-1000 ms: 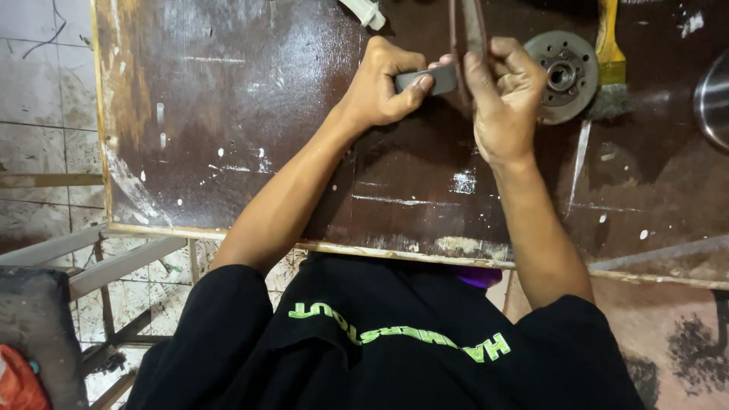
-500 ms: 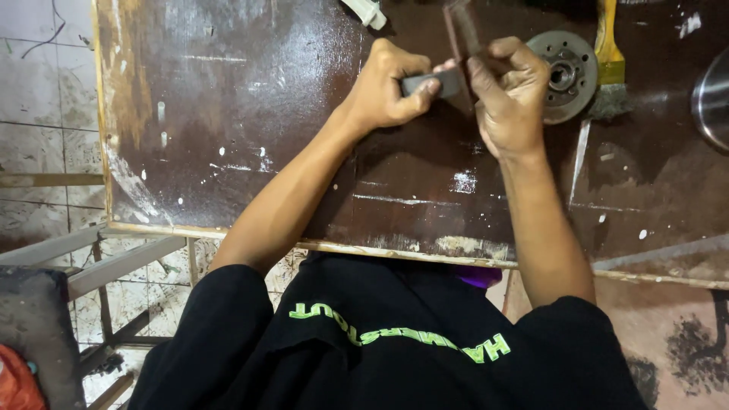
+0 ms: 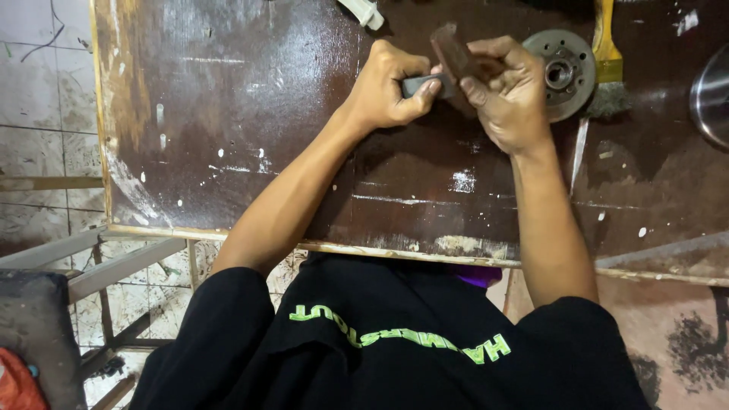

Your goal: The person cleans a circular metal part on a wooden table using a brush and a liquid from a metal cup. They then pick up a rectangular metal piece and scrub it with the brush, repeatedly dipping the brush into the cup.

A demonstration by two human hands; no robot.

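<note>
- Left hand (image 3: 389, 85) – fingers curled, thumb pinching a small flat grey block (image 3: 422, 83) at its near end; block lies roughly level, pointing toward the other hand.
- Right hand (image 3: 510, 93) – closed around a reddish-brown flat piece (image 3: 453, 52); the piece's upper end sticks out above the fingers, tilted toward the left.
- Grey block's far end meets the brown piece just below the fingertips; the two look to be touching, exact contact spot hidden by the fingers.
- Both hands held close together over the far middle of the worktop (image 3: 250, 152) – dark brown board, scuffed, w/ white paint specks and a pale worn near edge.
- Round metal disc (image 3: 563, 74) w/ a hub and bolt holes lies on the worktop just beyond the right hand, partly covered by its knuckles.
- Brush w/ yellow handle (image 3: 607, 57) next to the disc on its right, bristles toward the person; touching the disc or not – can't tell.
- Shiny metal rim (image 3: 710, 95) at the far right edge, mostly cut off by the frame.
- White plastic bit (image 3: 364, 11) at the top edge, near the left hand but apart from it.
- Person's black shirt (image 3: 380, 342) fills the bottom; tiled floor (image 3: 38, 114) and a metal frame (image 3: 114, 266) show at left, beside the worktop.
</note>
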